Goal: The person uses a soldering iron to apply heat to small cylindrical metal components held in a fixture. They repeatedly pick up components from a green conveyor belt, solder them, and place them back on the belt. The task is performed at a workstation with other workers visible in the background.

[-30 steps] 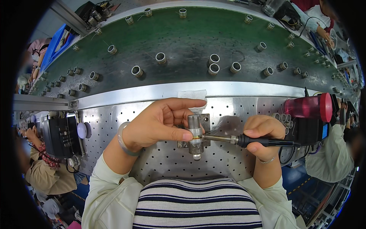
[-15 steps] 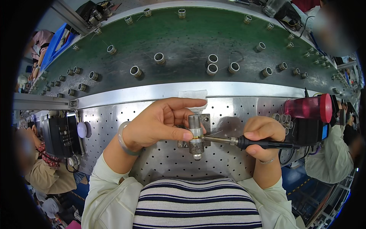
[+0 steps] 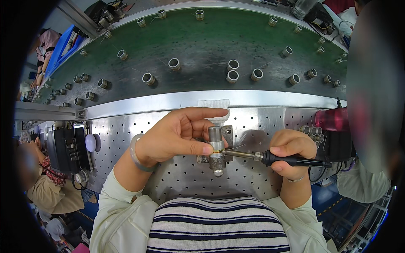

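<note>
The right hand (image 3: 295, 145) pinches the black handle of a soldering iron (image 3: 266, 157) between thumb and curled fingers, with no slack visible. Its rear end sits slightly lower than a second earlier, while the tip remains at the metal collar (image 3: 217, 146) beside the left thumb; in judgement, contact is maintained at a changed angle. The left hand (image 3: 171, 137) is unchanged: thumb and bent fingers close around the collar, index finger extended past it.

The collar is bright, smooth and ring-shaped, with a thin yellowish band. It encircles a dull grey cylindrical post (image 3: 214, 133), dome-ended on the wearer's side of the thumb. A scuffed steel plate (image 3: 228, 131) lies behind the post. Beneath both sets of fingers is a perforated metal worktop (image 3: 177, 181); beyond the left index lies white woven cloth (image 3: 214, 103).

Farther out, metal rings (image 3: 174, 64) on the green belt (image 3: 202, 40) have shifted slightly left. Whether solder has flowed cannot be confirmed at this size.
</note>
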A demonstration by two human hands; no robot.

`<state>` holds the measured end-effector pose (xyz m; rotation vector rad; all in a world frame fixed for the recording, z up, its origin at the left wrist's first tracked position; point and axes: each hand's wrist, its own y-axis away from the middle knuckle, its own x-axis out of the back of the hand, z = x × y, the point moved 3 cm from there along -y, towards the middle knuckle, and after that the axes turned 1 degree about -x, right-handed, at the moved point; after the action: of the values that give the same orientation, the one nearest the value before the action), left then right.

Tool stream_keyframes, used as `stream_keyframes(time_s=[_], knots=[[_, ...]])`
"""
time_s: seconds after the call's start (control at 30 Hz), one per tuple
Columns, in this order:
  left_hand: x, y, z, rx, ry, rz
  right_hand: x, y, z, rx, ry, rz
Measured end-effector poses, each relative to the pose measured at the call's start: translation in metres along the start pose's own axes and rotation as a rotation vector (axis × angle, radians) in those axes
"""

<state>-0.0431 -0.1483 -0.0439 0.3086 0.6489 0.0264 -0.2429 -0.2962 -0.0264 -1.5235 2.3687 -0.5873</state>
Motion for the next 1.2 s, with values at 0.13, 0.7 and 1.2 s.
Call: stream_keyframes(time_s=[0.13,0.7,1.2], knots=[[-0.005,0.000,0.001,-0.002,-0.039,0.039,0.000,0.001,0.000,-0.008,-0.002,0.008],[-0.007,-0.002,0.000,0.000,-0.059,0.075,0.004,0.003,0.000,0.000,0.014,0.016],[-0.017,-0.005,0.002,0.013,-0.087,0.109,0.010,0.008,0.001,-0.023,-0.031,0.111]])
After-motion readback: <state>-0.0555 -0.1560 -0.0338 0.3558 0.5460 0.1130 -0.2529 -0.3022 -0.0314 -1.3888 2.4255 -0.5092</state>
